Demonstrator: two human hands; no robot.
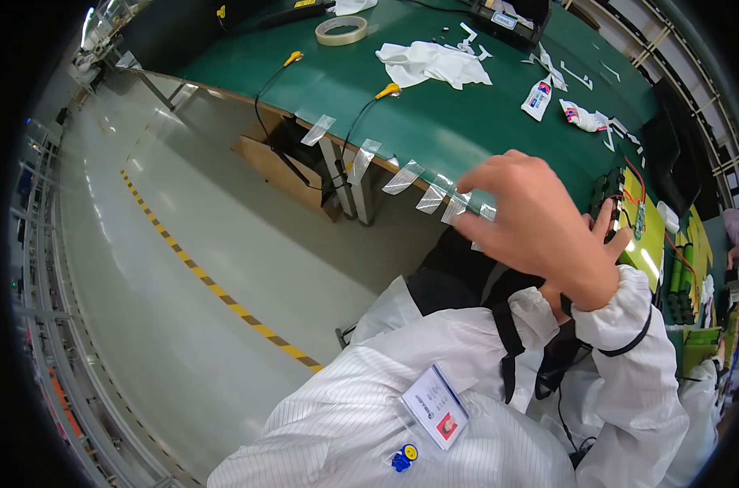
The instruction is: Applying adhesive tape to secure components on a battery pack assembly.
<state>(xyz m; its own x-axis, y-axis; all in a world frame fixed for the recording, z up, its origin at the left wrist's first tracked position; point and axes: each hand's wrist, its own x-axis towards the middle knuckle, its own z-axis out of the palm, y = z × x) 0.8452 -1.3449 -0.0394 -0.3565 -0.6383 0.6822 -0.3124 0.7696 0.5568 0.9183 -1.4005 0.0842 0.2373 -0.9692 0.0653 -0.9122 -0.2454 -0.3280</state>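
Note:
My right hand [526, 218] crosses above my left wrist at the table's near edge. Its thumb and index finger are apart, at either side of a short strip of clear tape [454, 208]; both fingertips come close to it. More clear tape strips [404, 176] hang from the edge to its left. Beyond, at the right, the fingers of my left hand [611, 231] lie on a battery pack [607, 193] with black cells, red wires and a small green circuit board [639, 218]. My right hand hides part of my left hand.
On the green table [304, 77] lie a tape roll [342, 31], a white cloth [435, 63], a small white tube [537, 99], a crumpled packet [583, 116] and white scraps. Yellow clips [388, 91] with black cables sit by the edge. Green battery cells [680, 272] lie at the right.

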